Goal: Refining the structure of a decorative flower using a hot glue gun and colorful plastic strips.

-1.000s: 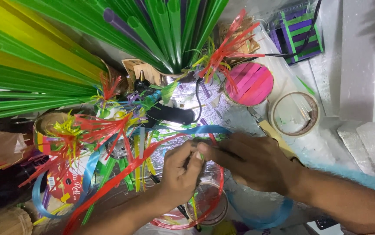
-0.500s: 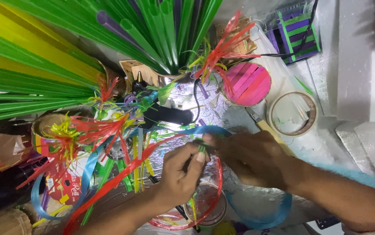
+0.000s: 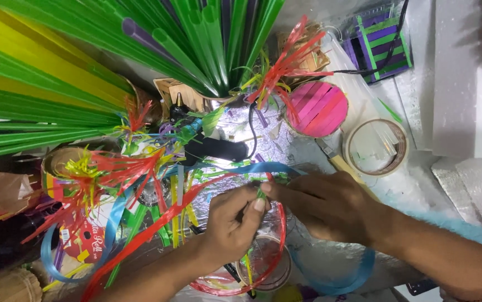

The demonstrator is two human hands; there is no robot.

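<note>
Two bare forearms, left grip [image 3: 231, 222], right grip [image 3: 322, 205], no sleeves

your tabletop [image 3: 419, 193] carries a roll of tape [image 3: 378, 146], a pink stick disc [image 3: 317, 108], a purple and green stick box [image 3: 383, 39], a black glue gun [image 3: 207, 144] and green straws [image 3: 207, 39].

glossy plastic ribbon [image 3: 263, 167], crinkled shiny foil [image 3: 285, 146].
</note>
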